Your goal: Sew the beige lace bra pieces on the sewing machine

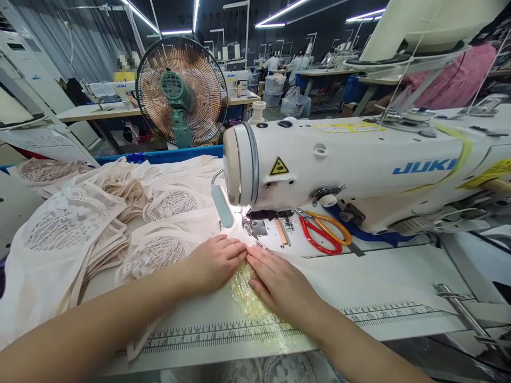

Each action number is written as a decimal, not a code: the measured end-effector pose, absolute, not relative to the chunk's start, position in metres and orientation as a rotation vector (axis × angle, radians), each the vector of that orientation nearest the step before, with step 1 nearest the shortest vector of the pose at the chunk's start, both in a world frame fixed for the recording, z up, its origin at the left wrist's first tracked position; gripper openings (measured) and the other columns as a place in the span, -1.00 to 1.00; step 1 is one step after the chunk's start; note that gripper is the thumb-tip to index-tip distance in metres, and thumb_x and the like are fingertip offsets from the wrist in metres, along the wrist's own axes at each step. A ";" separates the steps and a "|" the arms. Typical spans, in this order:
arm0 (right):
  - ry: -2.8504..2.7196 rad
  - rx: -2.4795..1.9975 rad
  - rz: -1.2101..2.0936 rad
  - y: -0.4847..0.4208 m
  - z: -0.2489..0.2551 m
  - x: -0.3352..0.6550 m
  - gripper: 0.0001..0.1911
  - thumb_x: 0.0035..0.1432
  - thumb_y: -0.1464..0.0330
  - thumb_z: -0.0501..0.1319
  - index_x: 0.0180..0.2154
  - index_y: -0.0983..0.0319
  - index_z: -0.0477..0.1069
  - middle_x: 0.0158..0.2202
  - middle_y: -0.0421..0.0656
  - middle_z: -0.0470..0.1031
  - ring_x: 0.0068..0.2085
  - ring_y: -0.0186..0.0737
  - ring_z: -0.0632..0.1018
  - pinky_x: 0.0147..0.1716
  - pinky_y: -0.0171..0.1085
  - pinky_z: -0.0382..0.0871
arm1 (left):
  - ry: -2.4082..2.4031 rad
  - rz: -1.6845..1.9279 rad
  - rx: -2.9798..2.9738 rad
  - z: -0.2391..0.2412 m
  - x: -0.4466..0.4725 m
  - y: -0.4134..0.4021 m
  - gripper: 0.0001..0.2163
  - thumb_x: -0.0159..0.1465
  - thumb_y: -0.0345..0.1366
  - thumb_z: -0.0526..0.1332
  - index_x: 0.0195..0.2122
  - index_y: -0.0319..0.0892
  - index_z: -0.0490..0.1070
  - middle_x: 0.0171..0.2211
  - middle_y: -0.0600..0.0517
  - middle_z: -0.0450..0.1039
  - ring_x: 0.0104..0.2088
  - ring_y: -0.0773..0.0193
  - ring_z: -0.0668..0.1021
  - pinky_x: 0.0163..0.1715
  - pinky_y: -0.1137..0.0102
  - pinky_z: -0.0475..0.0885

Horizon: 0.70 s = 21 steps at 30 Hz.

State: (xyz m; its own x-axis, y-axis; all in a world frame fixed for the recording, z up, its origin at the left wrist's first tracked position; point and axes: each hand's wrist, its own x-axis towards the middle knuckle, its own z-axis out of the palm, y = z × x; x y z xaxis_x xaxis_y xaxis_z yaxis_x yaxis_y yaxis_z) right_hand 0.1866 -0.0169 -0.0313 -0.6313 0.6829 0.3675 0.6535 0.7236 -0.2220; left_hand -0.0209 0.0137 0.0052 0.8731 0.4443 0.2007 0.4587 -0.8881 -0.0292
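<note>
My left hand (215,260) lies flat with fingers pressed together on a cream fabric piece (187,226) just in front of the needle area (249,221) of a white sewing machine (359,165). My right hand (279,282) rests beside it, fingers stretched toward the needle, pressing down a yellowish lace strip (249,303) that runs back toward me. The fingertips of both hands nearly touch. A small lamp (222,205) lights the spot.
A pile of cream lace pieces (80,223) fills the table's left side. Red- and orange-handled scissors (323,231) lie on the machine bed. A printed ruler (223,335) runs along the table front. A standing fan (181,90) is behind; other people work far back.
</note>
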 end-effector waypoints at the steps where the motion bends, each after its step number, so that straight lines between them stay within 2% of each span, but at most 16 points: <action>1: -2.504 -1.033 0.096 -0.017 -0.031 0.186 -0.59 0.20 0.41 0.03 0.07 0.39 0.33 0.12 0.08 0.37 0.15 -0.03 0.38 0.08 -0.02 0.37 | -0.705 -0.297 -2.954 0.003 -0.022 0.015 -0.73 0.31 -0.41 -0.01 -0.04 -0.28 0.38 0.00 -0.13 0.43 -0.04 0.13 0.47 -0.01 0.18 0.35; 7: -2.521 -1.015 0.132 -0.017 -0.031 0.187 -0.60 0.21 0.42 0.03 0.04 0.45 0.35 0.12 0.12 0.37 0.15 0.04 0.37 0.05 0.03 0.38 | -0.658 -0.403 -2.916 -0.002 -0.029 0.032 -0.73 0.36 -0.44 -0.06 -0.04 -0.27 0.38 -0.01 -0.10 0.46 -0.04 0.16 0.48 -0.07 0.20 0.39; 11: -2.505 -0.991 0.160 -0.016 -0.027 0.188 -0.63 0.20 0.42 0.04 0.01 0.39 0.37 0.10 0.11 0.39 0.13 0.03 0.39 0.04 0.04 0.39 | -0.652 -0.383 -2.913 -0.002 -0.034 0.044 -0.72 0.36 -0.47 -0.07 -0.02 -0.27 0.36 0.01 -0.12 0.44 0.00 0.15 0.48 -0.15 0.23 0.44; 15: -2.424 -0.924 0.222 -0.025 -0.016 0.192 -0.67 0.22 0.43 0.03 -0.02 0.35 0.38 0.07 0.09 0.43 0.10 0.00 0.43 0.03 0.03 0.39 | -0.636 -0.383 -2.864 -0.002 -0.038 0.055 -0.71 0.36 -0.50 -0.08 -0.01 -0.28 0.35 0.00 -0.12 0.45 0.00 0.12 0.47 -0.07 0.14 0.41; 19: -2.378 -0.873 0.587 -0.067 -0.020 0.215 -0.61 0.23 0.29 0.07 0.07 0.22 0.35 0.02 0.00 0.47 0.07 -0.10 0.46 0.01 -0.14 0.40 | -0.700 -0.297 -2.848 -0.003 -0.042 0.068 -0.73 0.37 -0.44 -0.04 0.00 -0.20 0.36 -0.02 -0.07 0.46 0.03 0.13 0.44 0.04 0.11 0.33; 21: -2.439 -0.919 0.875 -0.094 -0.030 0.230 -0.69 0.22 0.18 0.10 -0.04 0.04 0.45 -0.13 -0.15 0.57 -0.03 -0.15 0.53 -0.13 -0.24 0.47 | -0.749 -0.254 -2.839 -0.001 -0.043 0.072 -0.73 0.37 -0.42 -0.04 0.00 -0.18 0.36 -0.03 -0.08 0.46 0.03 0.14 0.43 0.05 0.12 0.31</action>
